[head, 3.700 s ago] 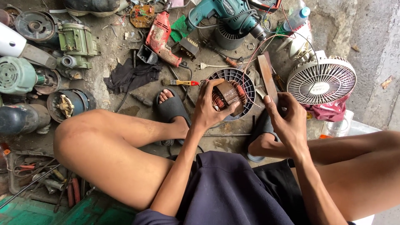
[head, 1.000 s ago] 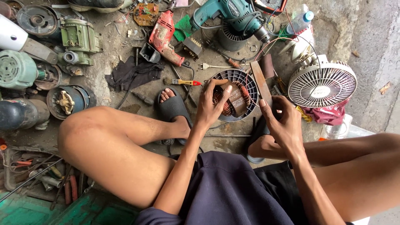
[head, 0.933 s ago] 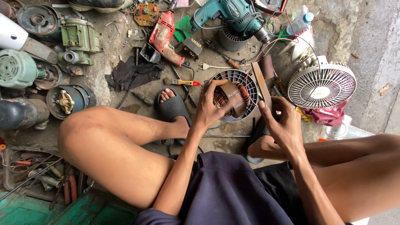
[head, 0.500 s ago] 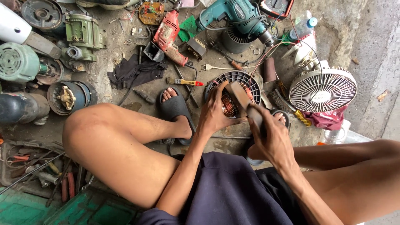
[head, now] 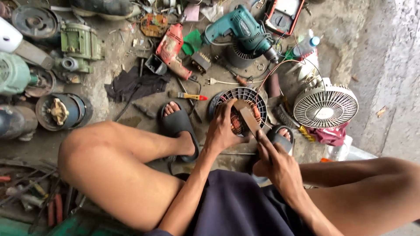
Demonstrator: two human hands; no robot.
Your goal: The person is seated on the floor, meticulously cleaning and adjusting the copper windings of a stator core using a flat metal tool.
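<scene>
Motor stator (head: 238,114) sits on the floor (head: 109,85) between the sandalled feet. Left hand (head: 224,126) grips its rim, steadying it. Right hand (head: 273,157) is closed around a flat wooden stick (head: 247,118), angled into the copper windings. Small fan (head: 326,106) stands just right.

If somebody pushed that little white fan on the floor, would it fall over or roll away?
The white fan looks like thin plastic, so probably light and easy to shove. Its round grille might let it roll a bit, though the red cloth beside it would likely stop it.
</scene>
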